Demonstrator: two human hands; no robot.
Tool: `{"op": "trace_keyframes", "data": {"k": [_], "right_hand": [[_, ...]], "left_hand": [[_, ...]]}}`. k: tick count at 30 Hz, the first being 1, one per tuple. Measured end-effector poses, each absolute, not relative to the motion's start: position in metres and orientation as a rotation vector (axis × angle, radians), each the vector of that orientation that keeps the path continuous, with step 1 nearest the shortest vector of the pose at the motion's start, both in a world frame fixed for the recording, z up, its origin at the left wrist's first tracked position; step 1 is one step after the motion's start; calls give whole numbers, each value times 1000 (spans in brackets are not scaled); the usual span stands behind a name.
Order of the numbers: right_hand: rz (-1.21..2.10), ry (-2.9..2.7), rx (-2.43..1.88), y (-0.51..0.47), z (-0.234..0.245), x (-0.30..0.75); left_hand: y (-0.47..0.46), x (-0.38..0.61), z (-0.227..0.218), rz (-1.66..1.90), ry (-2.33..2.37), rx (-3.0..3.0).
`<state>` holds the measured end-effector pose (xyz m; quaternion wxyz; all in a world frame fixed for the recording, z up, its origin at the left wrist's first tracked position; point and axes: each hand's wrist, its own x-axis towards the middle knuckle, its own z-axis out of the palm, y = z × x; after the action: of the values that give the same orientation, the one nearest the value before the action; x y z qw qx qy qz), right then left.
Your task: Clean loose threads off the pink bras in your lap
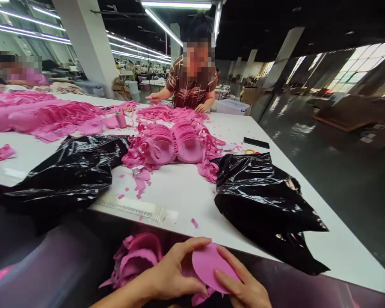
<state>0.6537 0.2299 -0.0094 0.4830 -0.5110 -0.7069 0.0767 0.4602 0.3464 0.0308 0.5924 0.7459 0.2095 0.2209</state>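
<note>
Grasping pink cup [206, 264] with fingers of left hand [171, 273] and right hand [247, 290]. Could crease if over-pinched; if loosened, could slip toward pink pieces [131, 260] left of fingers.

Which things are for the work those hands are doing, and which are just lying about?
For the work, probably:
pink piece, held between left hand and right hand
stacked pink cups

Just lying about, seemingly:
black bar
pink scrap
ruler strip

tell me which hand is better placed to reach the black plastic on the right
Probably the right hand: it is nearer that black plastic, while the left hand sits farther left. Both hands are on the pink piece, so the right would need to release it.
</note>
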Motion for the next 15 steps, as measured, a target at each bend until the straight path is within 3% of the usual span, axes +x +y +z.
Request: {"op": "trace_keyframes", "data": {"k": [4, 11, 15], "right_hand": [[388, -1720, -947, 262, -28, 617], [1135, -1345, -848, 279, -47, 599], [1099, -1472, -995, 281, -38, 600]], "left_hand": [[324, 427, -4, 768, 698, 1558], [321, 395, -22, 981, 846, 1457], [324, 394, -23, 917, 878, 1646]]}}
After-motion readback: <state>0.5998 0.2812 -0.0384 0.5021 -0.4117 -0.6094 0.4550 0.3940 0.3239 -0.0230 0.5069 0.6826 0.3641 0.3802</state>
